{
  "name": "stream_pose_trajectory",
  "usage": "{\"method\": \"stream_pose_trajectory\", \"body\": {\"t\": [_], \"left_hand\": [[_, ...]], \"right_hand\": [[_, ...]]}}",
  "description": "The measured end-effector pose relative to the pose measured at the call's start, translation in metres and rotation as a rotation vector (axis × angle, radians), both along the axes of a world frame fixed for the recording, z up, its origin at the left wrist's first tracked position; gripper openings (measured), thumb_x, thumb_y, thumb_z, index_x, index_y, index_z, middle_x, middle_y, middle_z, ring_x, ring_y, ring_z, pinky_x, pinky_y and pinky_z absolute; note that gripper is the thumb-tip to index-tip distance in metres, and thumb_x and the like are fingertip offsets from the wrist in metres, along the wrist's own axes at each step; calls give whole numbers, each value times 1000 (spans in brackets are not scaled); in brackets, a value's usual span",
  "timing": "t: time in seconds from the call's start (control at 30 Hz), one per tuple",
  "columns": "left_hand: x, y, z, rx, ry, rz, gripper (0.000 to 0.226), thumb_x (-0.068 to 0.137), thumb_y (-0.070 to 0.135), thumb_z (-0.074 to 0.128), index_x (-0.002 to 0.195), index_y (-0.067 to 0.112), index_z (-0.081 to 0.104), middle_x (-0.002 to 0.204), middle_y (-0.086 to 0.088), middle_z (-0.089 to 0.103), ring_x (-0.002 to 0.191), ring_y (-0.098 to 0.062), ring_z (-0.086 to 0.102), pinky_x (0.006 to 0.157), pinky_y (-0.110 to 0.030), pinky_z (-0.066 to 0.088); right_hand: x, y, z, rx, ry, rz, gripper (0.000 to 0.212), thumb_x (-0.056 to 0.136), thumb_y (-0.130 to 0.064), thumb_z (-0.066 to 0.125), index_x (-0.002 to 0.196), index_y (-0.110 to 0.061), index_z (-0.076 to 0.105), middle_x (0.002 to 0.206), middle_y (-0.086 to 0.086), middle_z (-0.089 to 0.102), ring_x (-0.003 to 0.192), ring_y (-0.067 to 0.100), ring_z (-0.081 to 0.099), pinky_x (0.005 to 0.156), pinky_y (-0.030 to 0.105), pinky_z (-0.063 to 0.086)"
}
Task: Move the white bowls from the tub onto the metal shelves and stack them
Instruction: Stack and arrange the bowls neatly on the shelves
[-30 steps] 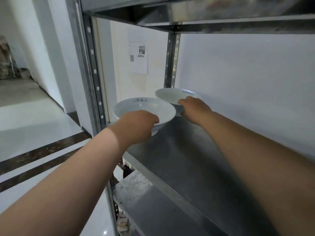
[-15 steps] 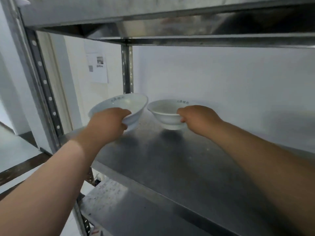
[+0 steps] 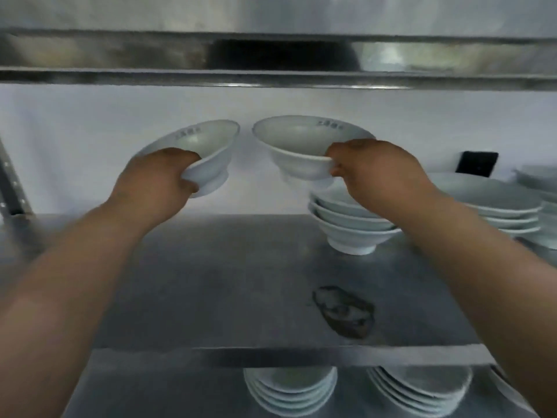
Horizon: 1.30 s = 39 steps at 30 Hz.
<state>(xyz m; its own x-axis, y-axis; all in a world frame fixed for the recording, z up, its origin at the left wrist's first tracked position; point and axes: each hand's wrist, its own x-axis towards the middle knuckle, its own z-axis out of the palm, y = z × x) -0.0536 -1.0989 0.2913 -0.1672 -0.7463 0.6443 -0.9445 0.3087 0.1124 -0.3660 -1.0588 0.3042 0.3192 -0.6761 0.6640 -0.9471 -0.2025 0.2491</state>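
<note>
At 9 o'clock a perforated upright post [image 3: 12, 182] marks the left end of the middle shelf [image 3: 226, 282]. The left forearm rises from 7 o'clock, and the left hand [image 3: 153, 176] grips the left bowl [image 3: 202, 146] at its near edge: thumb hooked over the rim, fingers curled under the wall. This bowl is held in the air, clear of the shelf and tilted. Its mouth faces up toward about 11 o'clock, its rim runs from 8 to 2 o'clock, and its foot points down toward 5 o'clock.

A narrow gap separates it from the right bowl [image 3: 301, 146], which sits close to level, mouth up, rim running from 9 to 3 o'clock. The right hand [image 3: 376, 173] pinches this bowl at its 3 o'clock edge, thumb on the rim and fingers curled beneath. The right forearm comes in from 4 o'clock. The bowl hangs above a stack of bowls [image 3: 352, 227] standing on the shelf, offset toward the stack's 11 o'clock, and the hand partly covers the stack's top.

A dark patch [image 3: 343, 312] marks the shelf at the stack's 6 o'clock. At 3 o'clock sit stacked plates [image 3: 506, 212], with a black square [image 3: 476, 163] on the wall behind. At 6 o'clock the lower shelf [image 3: 150, 387] carries two more white stacks [image 3: 289, 387].
</note>
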Motion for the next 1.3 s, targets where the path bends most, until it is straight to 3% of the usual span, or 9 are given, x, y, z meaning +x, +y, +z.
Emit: {"method": "stream_pose_trajectory", "body": {"t": [0.13, 0.27, 0.53, 0.67, 0.9, 1.0, 1.1, 1.23, 1.3], "left_hand": [[-82, 3, 10, -82, 20, -123, 28, 88, 21, 62, 116, 16, 64, 119, -13, 65, 106, -37, 57, 81, -37, 42], [-156, 9, 21, -129, 44, -222, 20, 88, 25, 63, 107, 22, 65, 107, -8, 67, 96, -33, 58, 74, -35, 43], [-250, 14, 2, -8, -96, -335, 19, 88, 23, 63, 107, 25, 66, 105, -2, 65, 97, -26, 57, 73, -32, 42], [-261, 13, -9, 34, -192, -296, 28, 88, 22, 63, 116, 27, 64, 116, -3, 64, 107, -27, 56, 83, -34, 46], [-263, 4, -6, 168, -274, -277, 29, 87, 17, 62, 113, 30, 62, 114, 0, 62, 101, -23, 55, 77, -30, 40], [-259, 1, -2, 268, -257, -307, 31, 87, 13, 59, 113, 31, 60, 112, 2, 61, 97, -19, 52, 76, -30, 40], [-258, 5, 2, 356, -234, -322, 39, 82, 1, 49, 105, 31, 60, 108, 3, 61, 97, -20, 54, 77, -31, 44], [-254, 14, -1, 417, -166, -342, 33, 75, 25, 38, 97, 29, 62, 100, 2, 62, 94, -21, 56, 83, -36, 49], [-253, 15, -8, 366, -172, -349, 33, 81, 40, 35, 96, 26, 61, 97, 1, 63, 92, -21, 57, 82, -37, 49]], "right_hand": [[-80, 34, 8, -51, -8, -114, 12, 92, -12, 58, 102, -17, 60, 82, 4, 53, 81, 35, 60, 61, 31, 35], [-150, 57, 11, -101, -23, -161, 18, 87, -6, 62, 103, -13, 64, 94, 12, 68, 82, 38, 63, 63, 31, 37], [-244, 71, -20, -20, -53, -272, 13, 92, -15, 56, 103, -19, 61, 97, 9, 66, 88, 35, 62, 64, 34, 43], [-275, 64, -35, 73, -114, -337, 16, 92, -15, 53, 103, -27, 57, 102, 0, 64, 93, 29, 60, 67, 32, 47], [-287, 50, -40, 184, -118, -319, 10, 94, -19, 50, 90, -28, 48, 100, -2, 62, 94, 25, 58, 69, 33, 48], [-287, 46, -40, 182, -120, -293, 5, 94, -19, 52, 97, -23, 54, 100, 1, 63, 92, 27, 58, 69, 34, 49], [-285, 43, -37, 234, -109, -275, 18, 94, -16, 51, 110, -18, 58, 104, 7, 65, 95, 31, 59, 75, 37, 51], [-276, 44, -32, 317, -95, -253, 35, 93, -8, 44, 124, -19, 58, 114, 8, 63, 100, 26, 57, 70, 29, 40], [-274, 46, -35, 331, -151, -199, 34, 96, -19, 43, 127, -23, 56, 116, 7, 64, 103, 25, 57, 74, 29, 41]]}}
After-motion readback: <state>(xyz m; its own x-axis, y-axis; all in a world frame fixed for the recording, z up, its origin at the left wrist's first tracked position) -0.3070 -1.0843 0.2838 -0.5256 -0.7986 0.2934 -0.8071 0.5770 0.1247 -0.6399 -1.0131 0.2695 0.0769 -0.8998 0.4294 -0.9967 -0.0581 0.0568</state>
